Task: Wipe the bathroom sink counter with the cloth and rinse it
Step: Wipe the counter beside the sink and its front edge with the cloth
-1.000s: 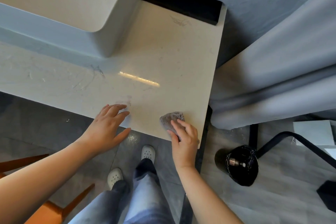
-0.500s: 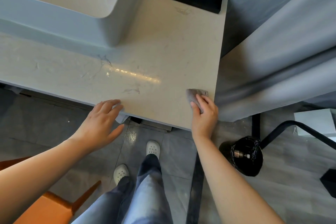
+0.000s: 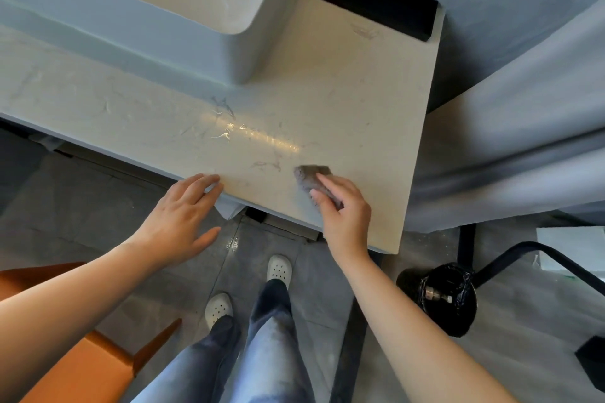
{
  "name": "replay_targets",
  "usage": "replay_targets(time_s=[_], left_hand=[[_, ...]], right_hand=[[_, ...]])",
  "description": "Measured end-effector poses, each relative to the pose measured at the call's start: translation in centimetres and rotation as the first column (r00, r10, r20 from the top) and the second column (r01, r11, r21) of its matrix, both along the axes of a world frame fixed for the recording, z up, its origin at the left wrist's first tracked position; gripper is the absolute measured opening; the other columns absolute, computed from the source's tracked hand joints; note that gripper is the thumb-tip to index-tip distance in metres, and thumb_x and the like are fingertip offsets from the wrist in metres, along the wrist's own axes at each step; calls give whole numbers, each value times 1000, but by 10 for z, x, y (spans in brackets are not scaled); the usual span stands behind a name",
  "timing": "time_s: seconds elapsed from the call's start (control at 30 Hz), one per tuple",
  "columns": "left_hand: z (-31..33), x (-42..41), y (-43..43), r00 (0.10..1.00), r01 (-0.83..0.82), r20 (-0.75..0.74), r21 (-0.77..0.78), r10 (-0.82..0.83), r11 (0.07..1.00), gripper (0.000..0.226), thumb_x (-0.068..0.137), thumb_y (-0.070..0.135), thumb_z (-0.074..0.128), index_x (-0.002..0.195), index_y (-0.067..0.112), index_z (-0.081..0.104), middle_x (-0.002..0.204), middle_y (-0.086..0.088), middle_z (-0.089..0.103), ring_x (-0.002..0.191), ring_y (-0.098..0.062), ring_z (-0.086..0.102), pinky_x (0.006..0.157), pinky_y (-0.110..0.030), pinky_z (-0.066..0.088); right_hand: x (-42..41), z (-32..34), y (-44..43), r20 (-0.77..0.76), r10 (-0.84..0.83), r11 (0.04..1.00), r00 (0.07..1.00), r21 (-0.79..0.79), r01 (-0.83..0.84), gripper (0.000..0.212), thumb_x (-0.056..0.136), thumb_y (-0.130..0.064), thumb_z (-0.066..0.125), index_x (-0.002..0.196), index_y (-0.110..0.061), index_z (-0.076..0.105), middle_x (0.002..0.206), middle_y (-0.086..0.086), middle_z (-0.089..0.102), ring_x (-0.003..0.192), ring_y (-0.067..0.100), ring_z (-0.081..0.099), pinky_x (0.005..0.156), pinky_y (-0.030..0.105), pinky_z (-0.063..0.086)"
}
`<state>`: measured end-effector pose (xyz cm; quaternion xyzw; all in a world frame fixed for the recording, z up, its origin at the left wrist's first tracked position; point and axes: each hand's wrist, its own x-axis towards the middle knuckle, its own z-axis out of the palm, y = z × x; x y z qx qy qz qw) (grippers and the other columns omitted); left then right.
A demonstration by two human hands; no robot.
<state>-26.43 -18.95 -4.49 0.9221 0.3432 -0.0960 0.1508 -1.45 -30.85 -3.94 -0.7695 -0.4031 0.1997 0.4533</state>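
The right hand [image 3: 343, 213] has its grip closed around a small grey cloth [image 3: 311, 180], fingers bent over the bunched fabric and pressing it flat against the table [image 3: 360, 91], near the front edge and somewhat in from the front right corner. Most of the cloth pokes out ahead of the fingertips, toward the back of the table, so the wad leads the hand when it pushes away from the body. The left hand [image 3: 183, 222] holds nothing: its fingers are spread and loose, with only the tips resting on the front edge of the table, further left, apparently as a brace. Faint grey smears [image 3: 266, 164] lie just to the left of the cloth and slightly further back, beside a bright streak of reflected light; more marks [image 3: 224, 105] sit further left, close to the front wall of the sink [image 3: 183, 42]. The right hand is clearly the nearer one to all of this, and the next sweep looks as if it should run leftward, along the long axis of the table parallel to its front edge. Rinsing seems some way off: the sink stands at the back left, well apart from the cloth, and much of the surface appears to need wiping.
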Motion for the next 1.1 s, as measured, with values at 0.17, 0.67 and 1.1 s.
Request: replay_targets(time_s=[0.17, 0.67, 1.1], left_hand=[[-4, 1, -3, 998, -52, 33, -21, 53, 998, 75, 80, 55, 39, 139, 8, 44, 142, -8, 42, 133, -30, 34, 104, -48, 38], [-3, 5, -6, 995, -74, 68, 9, 73, 997, 73, 78, 52, 43, 135, 7, 49, 138, -8, 48, 129, -30, 40, 104, -43, 37], [-4, 7, -13, 993, -106, 58, 34, 104, 994, 75, 79, 52, 43, 139, 7, 44, 141, -7, 45, 132, -26, 34, 105, -38, 29]], right_hand=[[65, -7, 59, 146, -169, 985, 975, -12, 172, 30, 84, -11, 68, 114, -6, 68, 113, 9, 67, 106, 21, 60, 85, 1, 34], [-35, -38, 35, 212, 213, 977, 954, -52, -206, 32, 82, -11, 71, 113, -19, 70, 116, -1, 64, 107, 15, 53, 94, 13, 38], [53, -6, 106, -15, -54, 998, 998, -40, 54, 32, 84, -8, 67, 116, -10, 67, 117, 3, 66, 111, 16, 59, 96, 20, 42]])
